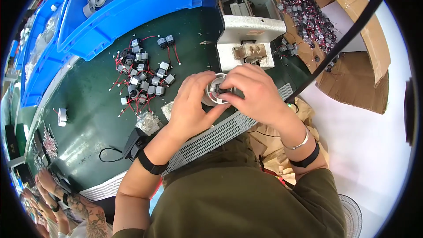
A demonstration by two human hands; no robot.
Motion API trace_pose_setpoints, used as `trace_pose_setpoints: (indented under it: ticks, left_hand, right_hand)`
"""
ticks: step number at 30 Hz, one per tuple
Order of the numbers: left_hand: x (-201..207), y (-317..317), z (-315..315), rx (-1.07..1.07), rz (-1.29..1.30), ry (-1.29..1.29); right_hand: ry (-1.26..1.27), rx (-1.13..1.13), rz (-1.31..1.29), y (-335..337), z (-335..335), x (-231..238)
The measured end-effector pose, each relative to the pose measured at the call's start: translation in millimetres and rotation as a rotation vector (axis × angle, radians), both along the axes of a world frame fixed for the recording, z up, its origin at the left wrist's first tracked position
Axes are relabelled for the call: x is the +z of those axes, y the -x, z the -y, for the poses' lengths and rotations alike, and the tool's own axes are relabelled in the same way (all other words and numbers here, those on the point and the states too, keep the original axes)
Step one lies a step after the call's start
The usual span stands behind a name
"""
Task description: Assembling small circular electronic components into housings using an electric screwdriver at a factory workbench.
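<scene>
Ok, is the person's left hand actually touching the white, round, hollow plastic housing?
Touching. The head view shows the left hand curled around the white, round, hollow plastic housing, fingers against its side, no gap showing.

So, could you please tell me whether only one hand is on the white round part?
No, the left hand curves around the white round part while the right hand reaches into its opening.

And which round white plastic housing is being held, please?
The housing between left hand and right hand; the others, in the blue plastic bin and on the green table, lie untouched.
</scene>
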State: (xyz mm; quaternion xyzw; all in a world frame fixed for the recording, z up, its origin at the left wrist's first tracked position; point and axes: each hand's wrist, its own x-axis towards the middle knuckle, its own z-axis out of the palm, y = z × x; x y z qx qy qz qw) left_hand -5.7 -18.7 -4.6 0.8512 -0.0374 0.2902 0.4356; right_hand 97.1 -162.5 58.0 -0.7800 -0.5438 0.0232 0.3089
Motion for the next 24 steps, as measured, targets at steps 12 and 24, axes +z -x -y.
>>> trace_pose_setpoints:
  ticks: [12, 24]
  left_hand:
    - [13.2, 6.9, -16.1, -0.146, 0.063, -0.221]
    - [10.3, -0.7, -15.7, -0.140, 0.045, -0.206]
  right_hand:
    - [-0.960, -0.170, -0.222, -51.4, -95.0, 101.7]
    - [-0.939, -0.076, -0.856, -31.9, -61.3, 148.0]
